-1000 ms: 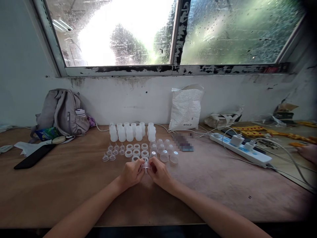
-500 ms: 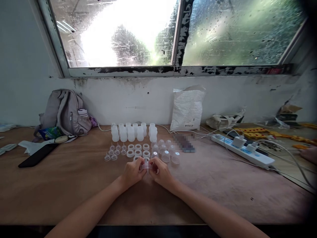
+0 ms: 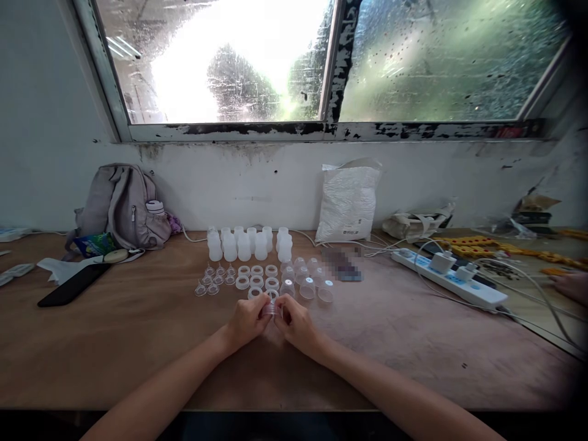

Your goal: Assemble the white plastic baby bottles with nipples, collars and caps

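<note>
My left hand (image 3: pixel 247 320) and my right hand (image 3: pixel 295 322) meet at the middle of the wooden table (image 3: pixel 138 343), fingers pinched together on one small clear plastic ring piece (image 3: pixel 271 309). Just beyond my hands lie rows of white rings (image 3: pixel 256 275), small clear nipples (image 3: pixel 212 278) to their left and clear caps (image 3: pixel 309 278) to their right. Behind these stand several small white bottles (image 3: pixel 248 244) in a group.
A grey backpack (image 3: pixel 120 207) leans on the wall at left, with a black phone (image 3: pixel 73 285) before it. A white bag (image 3: pixel 346 202) stands behind the parts. A power strip (image 3: pixel 448 278) with cables lies right. Another person's hand (image 3: pixel 572 285) shows at the right edge.
My hands stay together on the small piece with only slight finger shifts. The view has drifted a little.
</note>
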Tool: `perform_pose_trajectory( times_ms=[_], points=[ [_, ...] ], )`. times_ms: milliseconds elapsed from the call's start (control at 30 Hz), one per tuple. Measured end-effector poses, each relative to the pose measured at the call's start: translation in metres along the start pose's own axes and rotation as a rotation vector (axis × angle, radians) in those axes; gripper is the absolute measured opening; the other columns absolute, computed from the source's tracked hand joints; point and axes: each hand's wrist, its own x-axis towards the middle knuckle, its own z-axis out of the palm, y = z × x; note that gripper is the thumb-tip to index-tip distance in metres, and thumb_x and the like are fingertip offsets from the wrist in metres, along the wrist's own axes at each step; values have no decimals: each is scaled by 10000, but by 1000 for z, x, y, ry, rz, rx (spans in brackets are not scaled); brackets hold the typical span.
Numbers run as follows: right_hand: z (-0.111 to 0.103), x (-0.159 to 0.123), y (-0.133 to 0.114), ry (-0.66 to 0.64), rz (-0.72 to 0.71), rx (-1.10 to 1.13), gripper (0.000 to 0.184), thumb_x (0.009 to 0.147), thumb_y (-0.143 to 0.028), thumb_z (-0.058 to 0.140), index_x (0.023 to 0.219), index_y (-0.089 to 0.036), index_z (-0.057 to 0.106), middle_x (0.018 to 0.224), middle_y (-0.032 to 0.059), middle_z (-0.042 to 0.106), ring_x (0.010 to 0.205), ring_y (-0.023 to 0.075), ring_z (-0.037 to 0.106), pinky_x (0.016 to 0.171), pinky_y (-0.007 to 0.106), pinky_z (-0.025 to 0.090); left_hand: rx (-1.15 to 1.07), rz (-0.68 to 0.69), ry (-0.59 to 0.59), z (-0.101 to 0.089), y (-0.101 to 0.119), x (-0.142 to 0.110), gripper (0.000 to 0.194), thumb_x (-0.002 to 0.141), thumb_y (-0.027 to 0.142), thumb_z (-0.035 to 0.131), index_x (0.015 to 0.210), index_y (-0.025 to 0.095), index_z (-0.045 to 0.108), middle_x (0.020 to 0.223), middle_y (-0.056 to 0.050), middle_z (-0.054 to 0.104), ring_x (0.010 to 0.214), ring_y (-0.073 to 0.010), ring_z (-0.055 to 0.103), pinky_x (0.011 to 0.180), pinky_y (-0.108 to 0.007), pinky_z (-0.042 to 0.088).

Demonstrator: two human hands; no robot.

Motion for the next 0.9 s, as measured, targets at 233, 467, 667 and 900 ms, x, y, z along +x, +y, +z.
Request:
perform_pose_trajectory(
  times_ms=[233, 467, 667, 900],
  points=[
    [1, 1, -1, 3, -39, 70, 127, 737, -147, 465, 848, -198, 433, 721, -9, 453, 545, 89, 440, 513, 207, 390, 2, -6, 33, -3, -7, 1, 43, 746, 160, 446, 775, 185, 466, 634, 20, 558, 562, -99, 541, 550, -189, 405],
    [-6, 4, -9, -17, -51, 186, 143, 795, -198, 448, 937, -212, 438, 897, 49, 463, 654, 115, 498, 596, 257, 456, -187, 56, 37, -12, -5, 2, 345, 702, 142, 500, 1023, 201, 389, 1034, -74, 552, 878, -165, 571, 688, -262, 485],
    [2, 5, 4, 115, 122, 296, 146, 787, -241, 494, 885, -214, 390, 784, 3, 472, 644, 111, 526, 574, 244, 467, -236, 210, 15, -18, -1, 5, 234, 773, 195, 468, 1001, 191, 419, 1118, -95, 512, 1072, -183, 480, 819, -312, 469],
    [0, 8, 7, 46, 232, 431, 279, 743, -330, 553, 956, -213, 416, 798, -1, 516, 533, 82, 525, 473, 209, 458, -140, 296, -5, -9, -6, 3, 214, 813, 165, 415, 1027, 169, 406, 1052, -82, 558, 1007, -160, 524, 830, -299, 467]
  ],
)
